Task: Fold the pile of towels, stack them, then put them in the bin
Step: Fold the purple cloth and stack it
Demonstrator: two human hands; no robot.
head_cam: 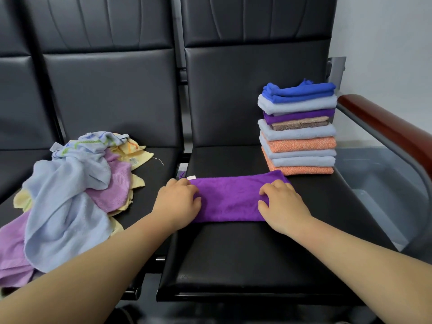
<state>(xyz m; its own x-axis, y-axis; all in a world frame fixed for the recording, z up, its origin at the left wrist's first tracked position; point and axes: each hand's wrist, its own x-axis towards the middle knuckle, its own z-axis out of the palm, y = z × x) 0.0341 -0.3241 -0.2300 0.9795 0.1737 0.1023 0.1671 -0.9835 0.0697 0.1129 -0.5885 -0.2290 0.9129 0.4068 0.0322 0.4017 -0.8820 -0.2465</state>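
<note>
A purple towel (230, 198), folded into a long strip, lies flat across the black chair seat (245, 258). My left hand (178, 203) rests on its left end with fingers curled onto the cloth. My right hand (280, 203) lies on the right end, fingers bent and pinching the fabric. Behind the strip on the same seat stands a stack of folded towels (299, 129) in blue, pale blue, purple, brown and orange. A loose pile of unfolded towels (70, 190), pale blue, lilac and yellow, covers the seat to the left.
A clear plastic bin (378, 190) stands on the floor to the right of the chair, beyond the armrest (388, 129) with its reddish wooden top. Black seat backs rise behind both seats. A gap separates the two seats.
</note>
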